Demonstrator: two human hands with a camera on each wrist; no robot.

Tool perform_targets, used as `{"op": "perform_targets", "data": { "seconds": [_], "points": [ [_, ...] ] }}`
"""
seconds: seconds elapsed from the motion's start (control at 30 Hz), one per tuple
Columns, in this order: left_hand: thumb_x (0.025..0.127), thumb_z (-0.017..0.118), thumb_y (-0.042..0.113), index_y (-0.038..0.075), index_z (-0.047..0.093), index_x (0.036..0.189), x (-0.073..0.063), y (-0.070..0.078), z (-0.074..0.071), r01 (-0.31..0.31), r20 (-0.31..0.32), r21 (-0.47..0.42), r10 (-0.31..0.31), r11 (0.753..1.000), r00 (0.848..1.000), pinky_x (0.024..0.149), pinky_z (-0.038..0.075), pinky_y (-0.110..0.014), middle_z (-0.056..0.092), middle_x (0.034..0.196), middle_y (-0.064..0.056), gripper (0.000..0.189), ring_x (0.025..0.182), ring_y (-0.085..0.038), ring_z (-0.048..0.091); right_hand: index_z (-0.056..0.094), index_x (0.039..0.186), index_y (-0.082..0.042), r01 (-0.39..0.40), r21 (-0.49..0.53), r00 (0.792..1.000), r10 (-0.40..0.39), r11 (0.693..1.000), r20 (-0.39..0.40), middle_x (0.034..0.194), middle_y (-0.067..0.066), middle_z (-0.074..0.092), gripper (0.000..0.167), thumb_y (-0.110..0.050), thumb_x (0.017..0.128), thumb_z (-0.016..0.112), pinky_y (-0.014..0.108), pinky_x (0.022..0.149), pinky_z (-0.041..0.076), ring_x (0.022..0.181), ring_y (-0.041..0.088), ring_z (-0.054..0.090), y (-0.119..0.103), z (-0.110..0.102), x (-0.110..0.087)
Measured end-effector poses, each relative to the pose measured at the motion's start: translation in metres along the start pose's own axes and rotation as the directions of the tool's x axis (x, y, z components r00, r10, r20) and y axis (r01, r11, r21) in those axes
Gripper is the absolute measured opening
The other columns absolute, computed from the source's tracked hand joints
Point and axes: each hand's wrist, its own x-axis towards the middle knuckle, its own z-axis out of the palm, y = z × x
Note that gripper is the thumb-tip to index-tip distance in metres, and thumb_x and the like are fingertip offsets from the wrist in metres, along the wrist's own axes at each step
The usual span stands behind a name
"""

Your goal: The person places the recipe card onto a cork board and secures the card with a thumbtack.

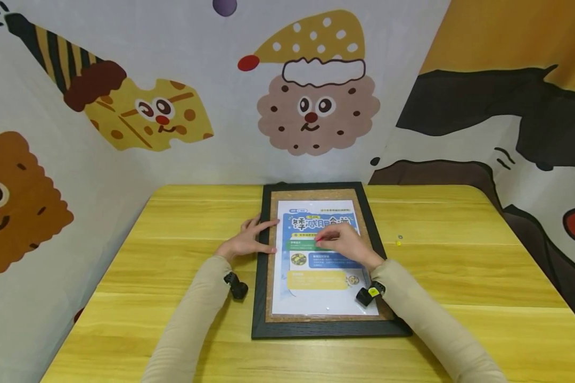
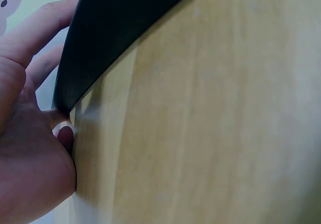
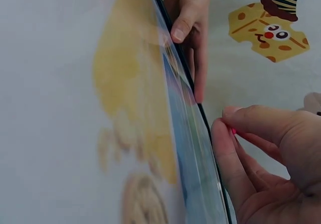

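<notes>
A printed poster sheet (image 1: pixel 326 298) in a clear cover lies on a cork board (image 1: pixel 316 194) with a black frame (image 1: pixel 335 330). My right hand (image 1: pixel 345 243) is over the middle of the sheet and pinches what looks like a red push pin (image 3: pixel 233 131) between thumb and fingertips; most of it is hidden. My left hand (image 1: pixel 244 242) is at the frame's left side. Its thumb and a finger stretch across the black edge to the sheet's left margin, while other fingers (image 2: pixel 45 63) are partly hidden behind the frame.
To the right of the board, a small yellow piece (image 1: pixel 399 243) and a small greyish piece (image 1: pixel 400 236) lie on the wooden table (image 1: pixel 460 255). A wall cloth (image 1: pixel 220 165) printed with cartoon figures hangs behind the table. Each wrist wears a small black camera (image 1: pixel 239 290).
</notes>
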Motion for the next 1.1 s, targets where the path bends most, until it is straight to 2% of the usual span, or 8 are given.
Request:
{"op": "perform_targets", "data": {
  "seconds": [0.23,0.4,0.53,0.7,0.93,1.1],
  "points": [
    [0.084,0.076,0.036,0.028,0.03,0.153,0.001,-0.001,-0.001,-0.003,-0.001,0.007,0.003,1.0,1.0,0.102,0.012,-0.072,-0.01,0.159,-0.016,0.083,0.141,-0.041,-0.012,0.074,0.101,-0.004,-0.005,0.008,0.999,0.005,1.0,0.033,0.097,0.004,0.069,0.015,-0.006,0.087,0.072,0.038,0.084,0.051,0.089,0.018,0.064,-0.006,0.012,0.009],
    [0.083,0.076,0.037,0.031,0.03,0.153,0.003,-0.003,-0.001,0.01,-0.007,0.022,-0.01,1.0,1.0,0.102,0.013,-0.071,-0.011,0.159,-0.014,0.084,0.142,-0.04,-0.011,0.072,0.105,0.002,-0.007,0.019,0.999,0.006,1.0,0.053,0.103,0.012,0.068,0.017,-0.001,0.089,0.068,0.04,0.087,0.049,0.095,0.024,0.062,-0.008,0.023,0.018],
    [0.083,0.076,0.038,0.03,0.03,0.153,0.005,-0.004,-0.001,0.009,-0.004,0.012,-0.009,1.0,1.0,0.102,0.013,-0.071,-0.012,0.159,-0.015,0.085,0.141,-0.04,-0.012,0.072,0.105,0.005,-0.005,0.044,0.998,0.002,0.999,0.066,0.105,0.016,0.066,0.018,0.001,0.089,0.066,0.037,0.083,0.05,0.094,0.025,0.061,-0.012,0.03,0.023],
    [0.082,0.077,0.036,0.029,0.031,0.153,0.004,-0.004,-0.001,0.009,-0.003,-0.017,-0.009,1.0,1.0,0.102,0.012,-0.071,-0.012,0.159,-0.014,0.085,0.141,-0.039,-0.013,0.074,0.103,-0.001,0.031,0.079,0.996,-0.037,0.996,0.084,0.1,0.008,0.068,0.017,0.0,0.088,0.067,0.031,0.076,0.051,0.087,0.018,0.061,-0.013,0.037,0.028],
    [0.082,0.077,0.037,0.031,0.031,0.153,0.002,-0.001,-0.001,0.021,0.002,-0.027,-0.021,0.999,1.0,0.102,0.01,-0.072,-0.012,0.16,-0.013,0.084,0.142,-0.038,-0.014,0.075,0.104,-0.009,0.021,0.051,0.995,-0.026,0.998,0.095,0.099,-0.001,0.07,0.016,-0.01,0.089,0.069,0.035,0.083,0.05,0.091,0.016,0.063,-0.015,0.042,0.032],
    [0.082,0.077,0.038,0.032,0.031,0.152,0.003,-0.002,-0.001,0.028,0.007,-0.017,-0.028,0.999,1.0,0.103,0.01,-0.072,-0.011,0.16,-0.012,0.084,0.142,-0.038,-0.014,0.075,0.104,-0.008,0.031,0.04,0.994,-0.035,0.999,0.108,0.099,-0.001,0.07,0.016,-0.013,0.09,0.069,0.035,0.083,0.05,0.09,0.016,0.063,-0.017,0.046,0.038]
  ]
}}
